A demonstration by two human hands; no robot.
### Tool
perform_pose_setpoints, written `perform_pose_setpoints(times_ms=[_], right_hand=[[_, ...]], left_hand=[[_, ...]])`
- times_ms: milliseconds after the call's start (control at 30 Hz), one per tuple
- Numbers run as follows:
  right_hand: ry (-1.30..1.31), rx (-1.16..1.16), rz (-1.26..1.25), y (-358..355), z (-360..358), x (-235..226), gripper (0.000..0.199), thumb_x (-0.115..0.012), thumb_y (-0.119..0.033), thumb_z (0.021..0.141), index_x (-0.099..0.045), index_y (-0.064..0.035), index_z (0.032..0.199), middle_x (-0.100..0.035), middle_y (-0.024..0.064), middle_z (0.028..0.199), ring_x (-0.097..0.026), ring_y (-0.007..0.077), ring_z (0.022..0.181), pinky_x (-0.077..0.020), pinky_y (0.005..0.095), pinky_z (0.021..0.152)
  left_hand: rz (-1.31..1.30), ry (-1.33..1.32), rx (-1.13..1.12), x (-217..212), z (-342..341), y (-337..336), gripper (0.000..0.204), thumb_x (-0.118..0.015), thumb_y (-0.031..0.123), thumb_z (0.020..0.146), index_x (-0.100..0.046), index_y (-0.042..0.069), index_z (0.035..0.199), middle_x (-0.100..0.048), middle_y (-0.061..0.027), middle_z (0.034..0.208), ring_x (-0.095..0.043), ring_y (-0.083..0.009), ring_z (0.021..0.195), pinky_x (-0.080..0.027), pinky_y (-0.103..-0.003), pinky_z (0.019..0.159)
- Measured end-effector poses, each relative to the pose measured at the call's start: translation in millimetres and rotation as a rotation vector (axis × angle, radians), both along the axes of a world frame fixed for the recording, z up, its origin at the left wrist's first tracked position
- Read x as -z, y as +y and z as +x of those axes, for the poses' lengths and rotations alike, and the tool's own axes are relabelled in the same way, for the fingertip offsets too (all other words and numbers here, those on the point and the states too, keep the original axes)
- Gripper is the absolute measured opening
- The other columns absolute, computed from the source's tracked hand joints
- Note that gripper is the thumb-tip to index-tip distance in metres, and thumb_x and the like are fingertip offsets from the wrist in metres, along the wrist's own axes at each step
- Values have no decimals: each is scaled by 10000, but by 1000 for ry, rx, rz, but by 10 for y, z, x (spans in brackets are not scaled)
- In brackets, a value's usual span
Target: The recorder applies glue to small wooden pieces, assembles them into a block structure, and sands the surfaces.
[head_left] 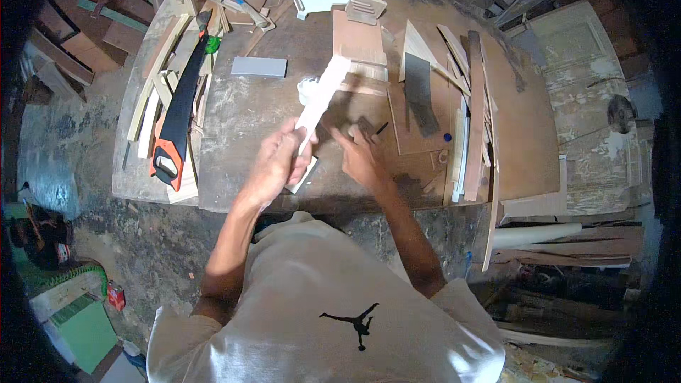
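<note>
Holding a white strip (325, 96) in the left hand (278, 159), with fingers and thumb closed around the near end. Raised above the bench (245, 117), slanting away from the body and a little to the right, with most of the length free beyond the grip. Too brightly lit to make out the material for certain.

Probably light and stiff, to judge by the slim, straight shape and the one-handed hold. Likely to stand gentle pressure, though perhaps weaker against a hard sideways push, and maybe a touch slippery if smooth or dusty. Best taken by the near end, or steadied by the long edges around the middle, rather than by the far tip.

Reaching out ahead of the left hand, and up and to the left of the right hand (363, 163). Seen with the right hand apart from the strip, low and just beside the near end, half curled, index finger stretched toward the strip. Cannot tell whether pinching anything small there.

Surrounded on the bench by a pale piece (303, 176) under the left hand, a black pen (381, 128) just beyond the right, a grey block (259, 67) farther left and a grey sheet (422, 96) farther right.
</note>
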State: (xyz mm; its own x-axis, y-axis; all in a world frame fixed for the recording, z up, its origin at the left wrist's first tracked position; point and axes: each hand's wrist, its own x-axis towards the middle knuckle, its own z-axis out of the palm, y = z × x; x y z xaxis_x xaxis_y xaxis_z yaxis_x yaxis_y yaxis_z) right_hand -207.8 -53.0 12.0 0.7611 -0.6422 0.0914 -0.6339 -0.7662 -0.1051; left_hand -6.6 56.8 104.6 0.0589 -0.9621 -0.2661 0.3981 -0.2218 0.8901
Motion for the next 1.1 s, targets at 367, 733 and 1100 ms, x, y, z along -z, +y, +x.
perform_pose_setpoints(times_ms=[367,733,1100], right_hand=[[-438,286,502,332,-170,361,955,-537,93,795,-203,-255,1620,-621,120,941,-624,281,786,-502,405,714],[-1228,196,1470,420,-184,348,911,-490,18,889,-43,-250,1636,-545,53,880,-483,148,700,-455,304,709],[-1762,-431,2301,479,112,14,926,-447,-49,893,28,-395,1609,-481,54,713,-479,155,569,-430,338,632]], left_hand=[[190,-6,13,1596,136,-978,268,-436,262,1058,-572,36,1104,-589,-8,778,-468,-77,585,-359,-229,503],[272,328,-75,1853,302,-1628,369,-392,69,1018,-447,-149,1311,-654,-308,1144,-727,-314,962,-651,-246,765],[384,301,-534,1722,273,-835,960,-364,708,968,-248,-60,1532,-441,-226,1482,-483,-341,1339,-424,-431,1098]])
